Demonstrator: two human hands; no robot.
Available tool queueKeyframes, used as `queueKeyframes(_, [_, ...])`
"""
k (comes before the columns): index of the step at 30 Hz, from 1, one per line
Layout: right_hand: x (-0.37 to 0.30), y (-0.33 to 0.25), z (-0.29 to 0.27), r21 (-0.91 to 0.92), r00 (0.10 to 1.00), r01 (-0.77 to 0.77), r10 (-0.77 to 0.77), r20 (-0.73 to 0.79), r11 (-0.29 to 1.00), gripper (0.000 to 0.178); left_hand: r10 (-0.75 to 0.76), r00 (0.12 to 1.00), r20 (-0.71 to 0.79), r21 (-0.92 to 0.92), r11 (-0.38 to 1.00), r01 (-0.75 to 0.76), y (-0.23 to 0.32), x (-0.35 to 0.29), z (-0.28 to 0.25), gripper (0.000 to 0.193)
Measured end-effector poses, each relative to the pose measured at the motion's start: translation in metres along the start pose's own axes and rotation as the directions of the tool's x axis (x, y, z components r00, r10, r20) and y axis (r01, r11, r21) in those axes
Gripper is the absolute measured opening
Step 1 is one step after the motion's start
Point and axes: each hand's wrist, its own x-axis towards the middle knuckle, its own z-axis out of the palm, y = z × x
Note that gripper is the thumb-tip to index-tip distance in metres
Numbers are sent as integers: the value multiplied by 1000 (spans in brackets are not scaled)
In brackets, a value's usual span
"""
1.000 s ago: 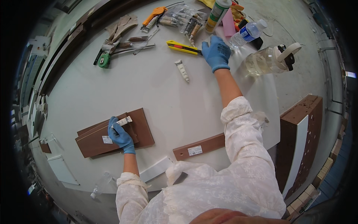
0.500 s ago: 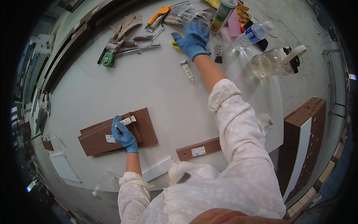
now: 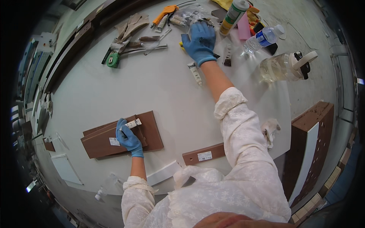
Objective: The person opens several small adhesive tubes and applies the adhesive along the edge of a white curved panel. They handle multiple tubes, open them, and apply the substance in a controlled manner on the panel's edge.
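The left hand, in a blue glove, grips a small white tube with its fingers wrapped around it, and rests on a stack of flat dark brown wooden panels lying on the pale grey worktop at the near left. The tube sits tilted over the top panel, beside a small white label.

The right hand, also in a blue glove, stretches far across the worktop with its fingers spread wide and flat, palm down, over the clutter at the far edge. Whether it grasps anything underneath I cannot tell. Just beside its wrist lies a second small white tube, and a small dark brown tube lies on the other side. Near the fingertips are a clear plastic bag of small parts and an orange-handled tool. Further right stand a green-and-white cartridge, a clear plastic water bottle and a large clear jug with a white cap. A green tape measure lies to the left. A narrow brown strip with a label lies near the body.
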Motion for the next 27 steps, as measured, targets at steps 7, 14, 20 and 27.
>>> queueKeyframes(7, [-24, 38, -10, -155, 980, 200, -199, 20, 967, 61, 39, 999, -14, 12, 999, -39, 1, 0, 1, 36])
queueKeyframes(14, [-24, 35, -27, -225, 987, 156, -142, 76, 962, 55, -11, 1000, -7, -9, 1000, 11, 2, 0, 1, 38])
queueKeyframes(20, [-27, 28, -36, -315, 996, 67, -46, 73, 947, 61, 0, 1000, 1, 2, 1000, 0, 1, 0, 0, 39])
queueKeyframes(27, [-28, 37, -35, -314, 996, 25, 4, 91, 949, 65, -9, 1000, 0, 6, 1000, 9, 2, -1, 0, 40])
